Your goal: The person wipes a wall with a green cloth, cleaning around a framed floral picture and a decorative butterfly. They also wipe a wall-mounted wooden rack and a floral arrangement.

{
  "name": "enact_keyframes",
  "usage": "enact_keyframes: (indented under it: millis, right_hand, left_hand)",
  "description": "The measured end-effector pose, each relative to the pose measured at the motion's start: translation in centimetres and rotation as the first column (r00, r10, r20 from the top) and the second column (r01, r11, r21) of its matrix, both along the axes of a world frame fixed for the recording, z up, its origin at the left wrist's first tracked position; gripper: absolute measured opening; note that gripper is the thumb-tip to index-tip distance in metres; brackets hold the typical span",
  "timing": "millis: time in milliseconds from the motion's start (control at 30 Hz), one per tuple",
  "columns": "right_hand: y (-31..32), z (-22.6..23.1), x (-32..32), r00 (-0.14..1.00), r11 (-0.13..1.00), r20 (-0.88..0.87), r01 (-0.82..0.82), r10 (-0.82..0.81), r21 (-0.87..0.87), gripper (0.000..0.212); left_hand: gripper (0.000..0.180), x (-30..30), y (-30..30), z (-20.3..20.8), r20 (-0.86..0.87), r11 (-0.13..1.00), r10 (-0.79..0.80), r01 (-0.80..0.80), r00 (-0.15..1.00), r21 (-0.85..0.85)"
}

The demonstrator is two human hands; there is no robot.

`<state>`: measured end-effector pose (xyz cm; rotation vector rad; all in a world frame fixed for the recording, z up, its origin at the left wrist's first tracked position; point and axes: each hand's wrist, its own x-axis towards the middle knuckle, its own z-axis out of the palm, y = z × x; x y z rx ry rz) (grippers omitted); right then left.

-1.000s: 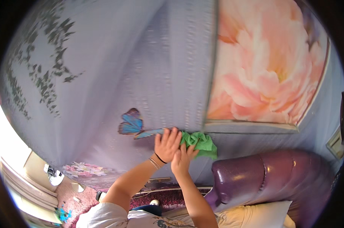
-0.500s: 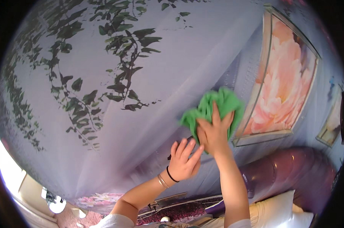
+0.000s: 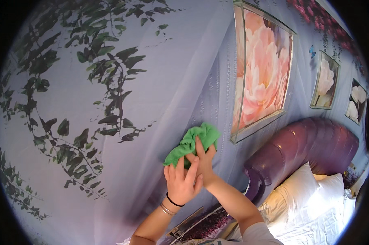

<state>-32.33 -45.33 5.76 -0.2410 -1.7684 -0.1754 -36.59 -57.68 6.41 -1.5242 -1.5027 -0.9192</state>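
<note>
A crumpled green cloth (image 3: 187,146) lies against the mural wall (image 3: 168,118), left of and below the large peony picture. My right hand (image 3: 204,163) presses it to the wall, the fingers laid over its folds. My left hand (image 3: 181,181) is beside it, fingers stretched upward and slightly apart, the tips at the cloth's lower left edge. Whether those tips press on the cloth or only overlap it, I cannot tell. A black band and thin bracelets circle the left wrist.
The wall bears printed green vines (image 3: 115,90) and a framed-looking pink peony picture (image 3: 264,73). Smaller flower pictures (image 3: 325,81) continue to the right. Below them stands a purple padded headboard (image 3: 298,151), with white pillows (image 3: 302,188) and a bed with pale bedding (image 3: 315,226).
Both hands and the green cloth are lower on the wall, and the left hand has come up to the cloth's edge. The view has swung right, bringing more of the bed into sight.
</note>
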Motion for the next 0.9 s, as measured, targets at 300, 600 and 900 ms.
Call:
enact_keyframes:
  millis: [300, 600, 900]
  right_hand:
    - [6.4, 16.1, 0.3, 0.969, 0.998, -0.238, 0.065, -0.062, 0.004, 0.076]
    - [9.6, 0.9, 4.3, 0.985, 0.979, 0.153, 0.108, -0.082, -0.172, 0.078]
    - [8.3, -4.4, 3.7, 0.995, 0.977, 0.093, 0.048, -0.029, -0.209, 0.075]
  left_hand:
    - [0.046, -0.6, 2.0, -2.2, -0.038, 0.988, 0.084, -0.079, 0.996, 0.135]
    - [0.044, 1.0, 5.5, -1.8, 0.039, 0.95, 0.222, -0.225, 0.974, 0.215]
    - [0.044, 0.7, 6.1, -1.8, -0.01, 0.92, 0.319, -0.307, 0.948, 0.243]
